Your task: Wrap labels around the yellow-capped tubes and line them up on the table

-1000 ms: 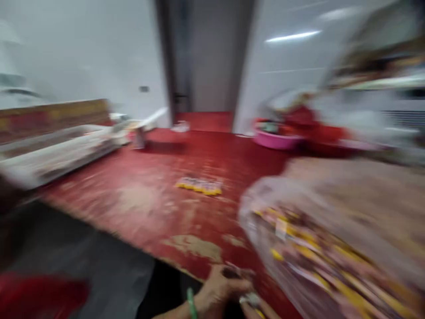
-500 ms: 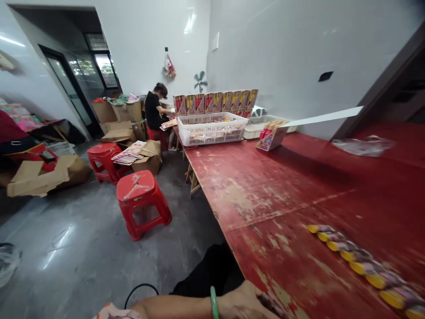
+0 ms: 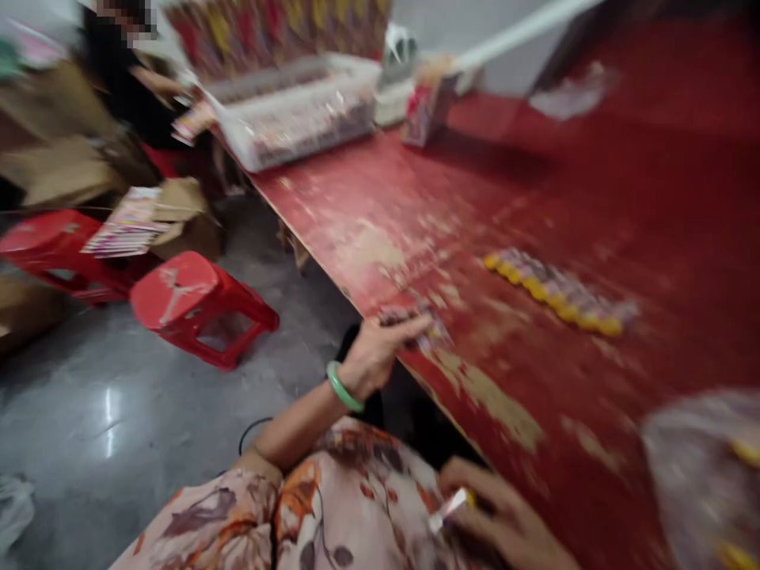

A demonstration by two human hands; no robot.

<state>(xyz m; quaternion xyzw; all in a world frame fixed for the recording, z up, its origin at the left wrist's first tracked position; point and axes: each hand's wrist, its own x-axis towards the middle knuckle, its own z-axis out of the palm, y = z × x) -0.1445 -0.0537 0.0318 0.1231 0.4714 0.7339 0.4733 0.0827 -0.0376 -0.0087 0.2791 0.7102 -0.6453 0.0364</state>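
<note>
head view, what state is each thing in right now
left hand: closed on small pieces, blurred
right hand: gripping a white-and-yellow piece
row of yellow-ended pieces: lying side by side
red table: paint worn in patches
white basket: open-topped, filled
near red stool: upright on the floor
display box: standing on the table
plastic bag: crumpled, partly out of view

At left hand (image 3: 374, 352): wrapped pieces (image 3: 436, 331) blurred, partly covered, count unclear. In right hand (image 3: 502, 514): small white-and-yellow item (image 3: 450, 510), one end hidden. Right of both hands: plastic bag (image 3: 680, 455) cut by frame edge, yellow contents (image 3: 742, 451) smeared.
</note>
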